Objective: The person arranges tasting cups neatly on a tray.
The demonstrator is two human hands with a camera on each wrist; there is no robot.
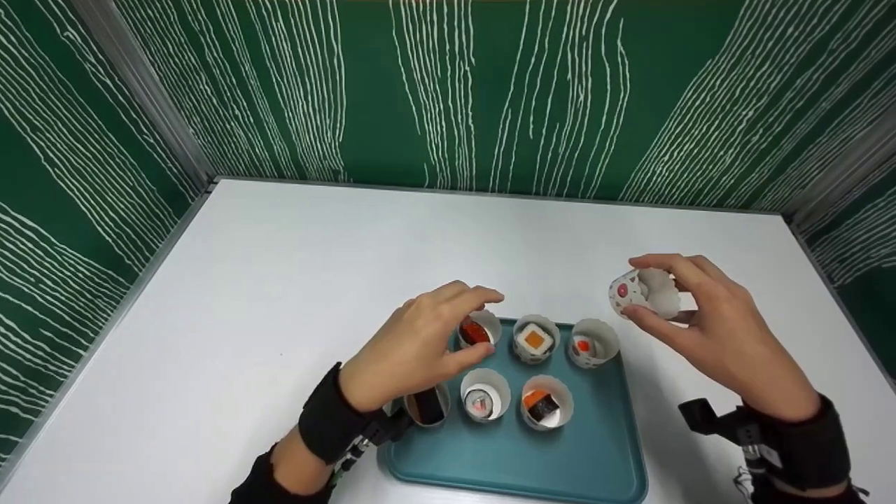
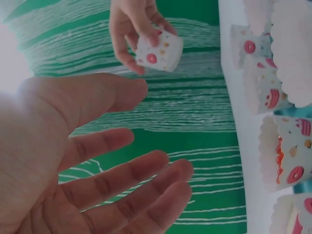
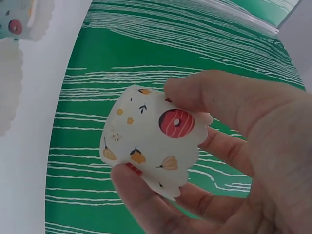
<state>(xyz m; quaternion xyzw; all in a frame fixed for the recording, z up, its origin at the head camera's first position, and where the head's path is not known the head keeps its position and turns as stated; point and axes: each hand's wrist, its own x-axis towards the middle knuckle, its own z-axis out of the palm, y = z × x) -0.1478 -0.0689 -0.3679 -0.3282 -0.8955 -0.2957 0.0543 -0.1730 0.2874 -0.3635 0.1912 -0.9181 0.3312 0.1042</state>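
Observation:
My right hand (image 1: 731,332) grips a white paper baking cup (image 3: 141,126) with a scalloped rim and printed doughnuts. The cup is tipped sideways in the air, right of the tray; its inside looks white in the head view. My left hand (image 1: 413,343) hovers over the tray's left side, fingers spread and holding nothing. Under it stands a paper cup with a red-topped piece (image 1: 474,332); a cup with a dark piece (image 1: 428,406) is partly hidden by the wrist. Other cups on the teal tray (image 1: 504,462) hold a white-and-orange sushi piece (image 1: 534,339) and a sushi roll (image 1: 479,403).
At the tray's back right stands a cup with a small red-and-white piece (image 1: 584,345). A front cup holds an orange-and-black piece (image 1: 542,404). The white table (image 1: 280,294) is bounded by green walls (image 1: 371,91) with white lines.

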